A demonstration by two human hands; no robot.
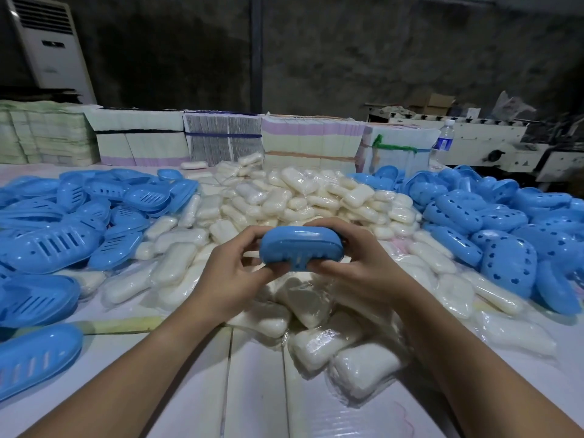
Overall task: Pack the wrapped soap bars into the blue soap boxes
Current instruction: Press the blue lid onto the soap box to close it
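Slotted blue box halves [47, 245] lie heaped at the left of the counter [177, 390], some near its front edge; a careless elbow could push one off. The left hand [226, 273] pinches the left end of a closed blue soap box [301, 246], thumb below and fingers curled over it. The box is held in the air above the pile of wrapped soap bars [297, 200]; whether a bar sits inside cannot be told. The right hand [354, 263] clamps the right end likewise. If the halves are misaligned, squeezing may spring them open or trap wrapper film in the seam. Heart-pierced halves [505, 235] crowd the right side.
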